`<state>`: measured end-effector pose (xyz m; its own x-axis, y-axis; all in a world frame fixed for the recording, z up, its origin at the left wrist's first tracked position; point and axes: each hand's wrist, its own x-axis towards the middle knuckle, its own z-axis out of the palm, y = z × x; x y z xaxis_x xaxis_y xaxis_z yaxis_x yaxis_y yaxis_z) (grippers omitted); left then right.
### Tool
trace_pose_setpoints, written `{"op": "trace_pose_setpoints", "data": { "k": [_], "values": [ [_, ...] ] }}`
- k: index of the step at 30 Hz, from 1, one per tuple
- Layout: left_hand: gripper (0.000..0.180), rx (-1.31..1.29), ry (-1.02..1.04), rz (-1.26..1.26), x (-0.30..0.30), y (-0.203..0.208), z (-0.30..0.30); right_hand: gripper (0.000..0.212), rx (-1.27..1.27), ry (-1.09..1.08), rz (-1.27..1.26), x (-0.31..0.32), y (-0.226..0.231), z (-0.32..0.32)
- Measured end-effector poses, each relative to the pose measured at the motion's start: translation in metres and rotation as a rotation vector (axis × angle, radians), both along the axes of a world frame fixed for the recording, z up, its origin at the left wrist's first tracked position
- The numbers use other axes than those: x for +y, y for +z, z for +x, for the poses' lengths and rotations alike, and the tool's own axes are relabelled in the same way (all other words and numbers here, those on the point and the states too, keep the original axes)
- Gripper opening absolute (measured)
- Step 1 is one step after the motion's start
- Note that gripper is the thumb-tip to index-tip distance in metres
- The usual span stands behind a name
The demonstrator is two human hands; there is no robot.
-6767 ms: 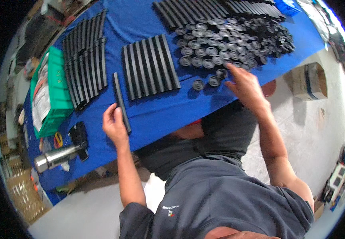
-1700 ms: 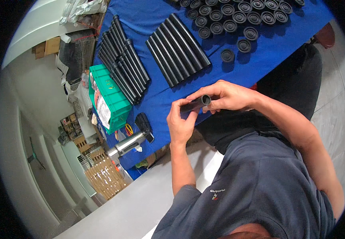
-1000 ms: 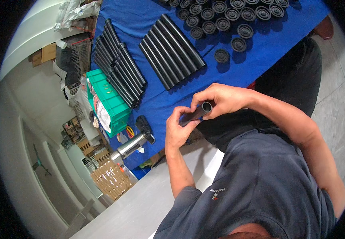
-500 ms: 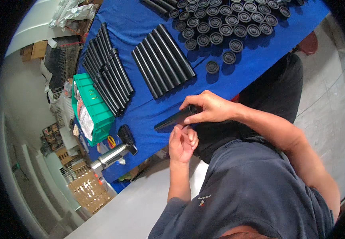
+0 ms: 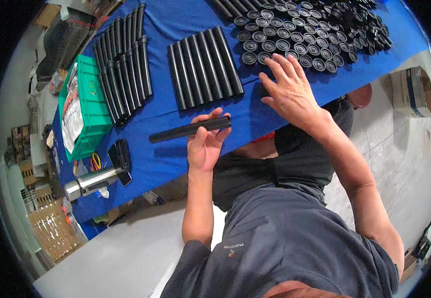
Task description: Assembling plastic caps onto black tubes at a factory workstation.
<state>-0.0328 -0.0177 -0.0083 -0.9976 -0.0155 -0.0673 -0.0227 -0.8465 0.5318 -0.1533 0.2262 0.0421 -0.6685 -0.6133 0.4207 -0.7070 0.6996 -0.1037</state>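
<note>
My left hand [image 5: 205,144] holds a black tube [image 5: 175,131] between thumb and fingers, just above the blue cloth. The tube's hollow end points right. Over the near edge of many round black ringed caps [image 5: 285,44], my right hand [image 5: 290,89] reaches with its fingers apart. A cap may lie under its fingertips; the fingers partly hide that spot. Between the hands and the far side, a row of black tubes [image 5: 205,67] lies side by side. Further left, longer black tubes with a collar partway along [image 5: 126,74] lie in a slanted row.
A green crate [image 5: 88,109] with white bags inside stands at the table's left. Near it are a steel flask [image 5: 93,183], a dark phone-like object [image 5: 121,159] and yellow-handled scissors [image 5: 95,161]. A cardboard box [image 5: 412,92] sits on the floor at right.
My right hand has left the tube and moved up and right to the caps. The tube is now in my left hand alone. The view has shifted too.
</note>
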Motion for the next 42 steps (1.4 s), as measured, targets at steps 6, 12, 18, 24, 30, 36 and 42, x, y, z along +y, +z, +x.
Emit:
{"op": "trace_pose_setpoints", "data": {
  "k": [6, 12, 18, 24, 30, 36, 42],
  "values": [
    [0.029, 0.076, -0.039, 0.097, -0.006, -0.017, 0.001, 0.038, 0.065, 0.026, 0.116, -0.005, 0.009, 0.003],
    [0.028, 0.026, 0.002, 0.071, 0.004, -0.003, -0.002, 0.038, -1.144, 0.082, -0.835, -0.023, -0.009, 0.038],
    [0.028, 0.012, 0.061, 0.018, 0.008, -0.002, -0.001, 0.042, -1.485, 0.265, -1.111, -0.045, -0.036, 0.043],
    [0.027, -0.036, 0.078, -0.08, 0.011, 0.0, 0.001, 0.04, -1.436, 0.29, -1.07, -0.042, -0.041, 0.042],
    [0.026, -0.094, 0.116, -0.156, 0.014, 0.004, 0.003, 0.036, -1.262, 0.298, -0.99, -0.041, -0.04, 0.047],
    [0.026, -0.115, 0.147, -0.196, 0.019, 0.01, 0.002, 0.039, -0.97, 0.293, -0.801, -0.04, -0.039, 0.043],
    [0.025, -0.159, 0.161, -0.164, 0.021, 0.011, 0.001, 0.04, -0.854, 0.343, -0.802, -0.045, -0.041, 0.043]
  ]
}}
